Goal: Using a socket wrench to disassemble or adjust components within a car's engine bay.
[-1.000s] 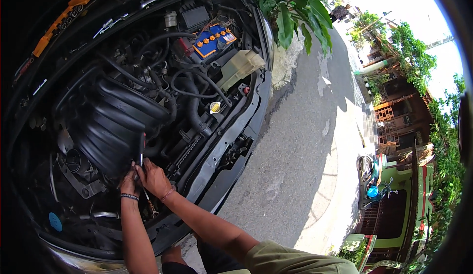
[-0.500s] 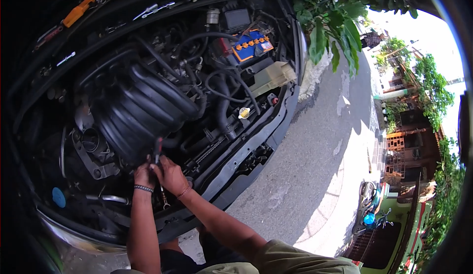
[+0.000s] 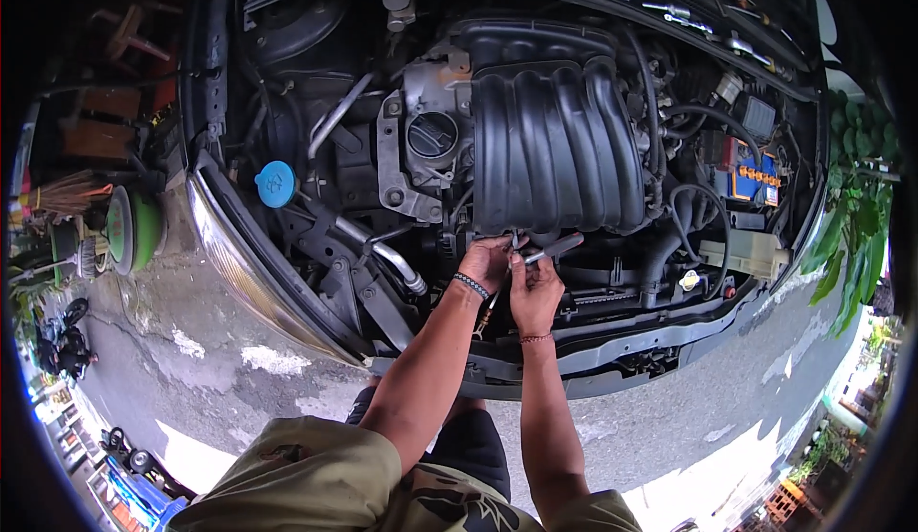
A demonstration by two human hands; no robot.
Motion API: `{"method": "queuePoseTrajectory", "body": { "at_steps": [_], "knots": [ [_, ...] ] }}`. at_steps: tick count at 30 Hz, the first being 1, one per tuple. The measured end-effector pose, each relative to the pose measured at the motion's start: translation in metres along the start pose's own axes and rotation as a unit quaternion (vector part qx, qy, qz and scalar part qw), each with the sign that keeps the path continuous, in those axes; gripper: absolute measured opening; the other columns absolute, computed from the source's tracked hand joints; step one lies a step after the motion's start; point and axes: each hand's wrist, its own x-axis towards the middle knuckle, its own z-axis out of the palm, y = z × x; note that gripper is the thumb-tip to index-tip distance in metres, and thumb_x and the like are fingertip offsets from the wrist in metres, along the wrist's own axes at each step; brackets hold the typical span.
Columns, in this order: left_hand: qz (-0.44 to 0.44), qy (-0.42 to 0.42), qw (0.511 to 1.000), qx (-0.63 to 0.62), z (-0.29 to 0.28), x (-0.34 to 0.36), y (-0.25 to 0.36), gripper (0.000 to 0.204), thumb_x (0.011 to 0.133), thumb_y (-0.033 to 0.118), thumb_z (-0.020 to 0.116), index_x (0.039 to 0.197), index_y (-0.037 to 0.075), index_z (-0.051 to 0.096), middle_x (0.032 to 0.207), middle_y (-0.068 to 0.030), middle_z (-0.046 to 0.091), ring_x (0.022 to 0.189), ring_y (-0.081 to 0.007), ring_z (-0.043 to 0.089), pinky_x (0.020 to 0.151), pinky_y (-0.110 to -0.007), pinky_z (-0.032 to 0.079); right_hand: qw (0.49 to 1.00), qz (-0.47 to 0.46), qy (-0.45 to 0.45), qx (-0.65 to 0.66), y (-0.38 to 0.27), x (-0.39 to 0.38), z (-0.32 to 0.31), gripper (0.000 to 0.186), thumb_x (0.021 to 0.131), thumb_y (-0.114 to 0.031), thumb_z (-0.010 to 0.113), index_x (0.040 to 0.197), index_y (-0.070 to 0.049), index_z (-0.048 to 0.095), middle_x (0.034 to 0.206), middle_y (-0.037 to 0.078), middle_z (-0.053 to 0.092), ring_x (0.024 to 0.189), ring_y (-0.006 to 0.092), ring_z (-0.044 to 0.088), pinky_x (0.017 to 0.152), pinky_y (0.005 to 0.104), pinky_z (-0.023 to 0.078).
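Note:
My right hand point(image 3: 535, 293) is closed around a hand tool with a dark, red-ended handle point(image 3: 561, 247). The handle points right and slightly up; its exact kind cannot be told. Close by on the left, my left hand point(image 3: 486, 260) has its fingers bent together at the tool's other end, and what they grip is hidden. Both hands work just below the front lower edge of the black ribbed intake manifold point(image 3: 559, 145). A thin metal wrench point(image 3: 485, 322) shows between my wrists, its open end toward me.
A blue reservoir cap point(image 3: 275, 183) and headlight point(image 3: 263, 264) are on the left. To the right are a blue-and-orange battery point(image 3: 755, 180), a translucent tank point(image 3: 741, 255) and a yellow cap point(image 3: 688, 281). Sockets and ratchets point(image 3: 677, 18) lie along the rear ledge. The front crossbar point(image 3: 612, 350) runs before me.
My view has swung left and levelled, so the engine bay now appears upright, with the headlight side visible. Both hands stay together below the manifold; the tool's handle now points right instead of up.

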Motion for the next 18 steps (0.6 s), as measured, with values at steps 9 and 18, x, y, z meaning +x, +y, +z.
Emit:
{"method": "queuePoseTrajectory", "body": {
  "at_steps": [9, 18],
  "knots": [
    [-0.013, -0.05, 0.99, -0.128, -0.012, 0.02, -0.017, 0.02, 0.078, 0.006, 0.066, 0.097, 0.003, 0.064, 0.097, -0.0104, 0.067, 0.101, -0.0263, 0.063, 0.095, -0.045, 0.048, 0.982, -0.101, -0.041, -0.156, 0.006, 0.009, -0.005, 0.021, 0.091, -0.018, 0.066, 0.098, 0.002, 0.068, 0.07, 0.013, 0.063, 0.057, 0.0221, 0.059, 0.056, 0.0355, 0.046],
    [0.093, -0.114, 0.968, -0.201, -0.007, 0.046, -0.029, 0.029, 0.092, 0.026, 0.061, 0.115, 0.01, 0.066, 0.114, -0.0059, 0.068, 0.102, -0.0178, 0.064, 0.088, -0.036, 0.052, 0.955, -0.093, -0.119, -0.255, -0.014, 0.009, -0.008, 0.024, 0.097, -0.023, 0.057, 0.102, -0.001, 0.067, 0.073, 0.014, 0.069, 0.064, 0.0261, 0.067, 0.064, 0.0372, 0.051]
  ]
}}
